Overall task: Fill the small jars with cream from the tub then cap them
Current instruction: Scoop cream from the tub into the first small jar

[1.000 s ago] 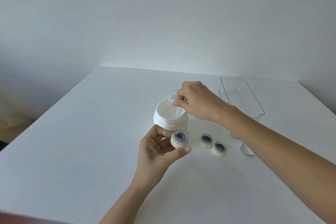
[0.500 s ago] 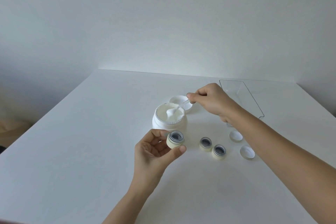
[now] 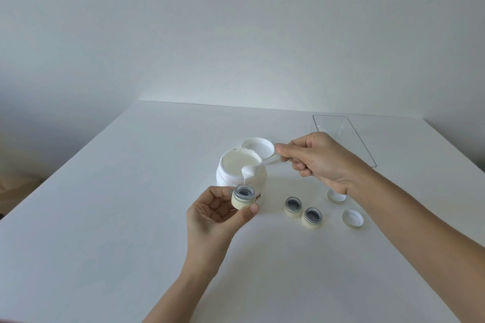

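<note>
The left hand [image 3: 212,215] pinched a small jar [image 3: 243,196] by its cream-coloured wall, thumb on the near side and fingers curled round the far side, holding it off the counter [image 3: 118,217] with its mouth up and slightly tilted. Such a jar was probably light and rigid, likely to turn slick if cream reached the outside, so a hold low on the wall, clear of the rim, looked sensible. Just behind it stood the open tub [image 3: 240,169], filled nearly to its brim with white cream; it seemed heavy enough to stay put. A loaded spoon [image 3: 252,171] hung over the tub's near edge, and a thin thread of cream ran from its bowl down into the held jar. The cream looked thick and stringy, so it would probably drop slowly and could smear the rim. The tub's lid [image 3: 258,147] lay upturned behind. The right hand [image 3: 317,157] pinched the spoon's pale handle between thumb and curled fingers. Two more open jars [image 3: 293,206] [image 3: 311,217] sat on the counter, with one cap [image 3: 353,218] lying free to their right and another cap [image 3: 335,195] half hidden under the right wrist. A clear tray [image 3: 341,123] lay beyond, partly covered by that hand. How much cream the held jar contained could not be made out, and no third cap was visible.
</note>
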`<move>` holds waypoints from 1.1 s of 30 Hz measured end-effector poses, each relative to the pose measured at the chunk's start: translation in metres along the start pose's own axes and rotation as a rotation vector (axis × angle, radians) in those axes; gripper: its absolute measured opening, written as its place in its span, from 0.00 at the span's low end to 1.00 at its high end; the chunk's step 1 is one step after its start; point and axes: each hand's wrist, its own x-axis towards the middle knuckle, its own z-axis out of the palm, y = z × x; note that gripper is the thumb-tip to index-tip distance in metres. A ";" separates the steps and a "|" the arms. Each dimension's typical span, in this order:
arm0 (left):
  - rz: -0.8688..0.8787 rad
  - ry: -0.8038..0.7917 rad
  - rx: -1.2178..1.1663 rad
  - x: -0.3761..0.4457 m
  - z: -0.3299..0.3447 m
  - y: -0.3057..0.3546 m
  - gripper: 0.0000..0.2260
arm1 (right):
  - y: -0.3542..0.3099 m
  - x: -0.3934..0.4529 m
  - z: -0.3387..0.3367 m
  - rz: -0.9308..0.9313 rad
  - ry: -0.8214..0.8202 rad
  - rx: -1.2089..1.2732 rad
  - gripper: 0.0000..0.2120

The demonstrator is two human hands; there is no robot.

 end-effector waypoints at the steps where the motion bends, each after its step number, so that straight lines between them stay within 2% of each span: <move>1: 0.000 -0.001 0.000 0.000 0.000 0.000 0.12 | 0.001 -0.003 0.002 -0.004 0.007 -0.034 0.15; 4: -0.001 -0.002 -0.001 0.000 0.001 0.000 0.13 | 0.002 -0.010 0.007 -0.056 0.075 -0.169 0.17; 7: 0.003 -0.002 0.005 0.000 0.000 -0.001 0.13 | 0.002 -0.019 0.012 -0.230 0.168 -0.292 0.16; 11: -0.005 0.000 -0.003 0.000 0.000 0.000 0.13 | -0.001 -0.033 0.018 -0.663 0.294 -0.476 0.10; 15: -0.018 -0.009 -0.038 0.001 0.000 0.003 0.12 | 0.004 -0.049 0.018 -1.109 0.279 -0.748 0.05; 17: -0.024 -0.008 -0.046 0.001 0.000 0.004 0.12 | 0.010 -0.052 0.014 -1.228 0.286 -0.857 0.02; 22: -0.019 -0.014 -0.042 0.001 0.000 0.005 0.10 | 0.018 -0.051 0.006 -1.304 0.334 -0.839 0.01; 26: -0.009 -0.017 -0.037 0.001 -0.001 0.006 0.10 | 0.021 -0.049 0.002 -1.281 0.373 -0.780 0.03; 31: 0.002 -0.017 -0.037 0.001 -0.001 0.005 0.12 | 0.018 -0.042 0.002 -1.073 0.569 -0.668 0.08; 33: 0.002 -0.023 -0.024 0.001 -0.001 0.004 0.12 | 0.013 -0.033 0.003 -0.969 0.580 -0.599 0.08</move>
